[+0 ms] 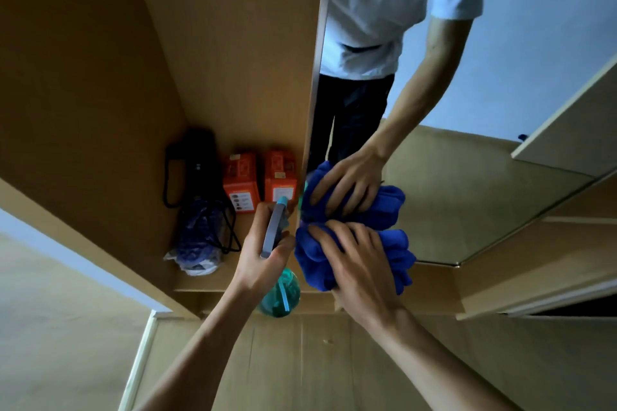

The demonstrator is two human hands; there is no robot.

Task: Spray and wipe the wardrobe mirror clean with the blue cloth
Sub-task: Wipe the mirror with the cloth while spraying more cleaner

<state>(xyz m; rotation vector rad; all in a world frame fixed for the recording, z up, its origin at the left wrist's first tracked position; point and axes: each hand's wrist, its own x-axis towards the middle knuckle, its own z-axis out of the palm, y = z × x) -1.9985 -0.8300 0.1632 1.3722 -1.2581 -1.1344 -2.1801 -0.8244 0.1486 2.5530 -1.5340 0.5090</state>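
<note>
The wardrobe mirror [467, 160] fills the right half of the head view and reflects a person in a pale shirt. My right hand [354, 257] presses the bunched blue cloth [397, 257] flat against the glass near the mirror's lower left corner, fingers spread over it. Its reflection meets it just above. My left hand [263, 257] grips a teal spray bottle [280, 294] by its grey trigger head, held just left of the cloth, nozzle near the mirror's edge.
The open wardrobe compartment [217, 60] lies to the left. On its floor stand two orange boxes [260, 177], a black bag with cords [197, 170] and a wrapped blue bundle [200, 243]. Wooden panels and a drawer front [334, 360] lie below.
</note>
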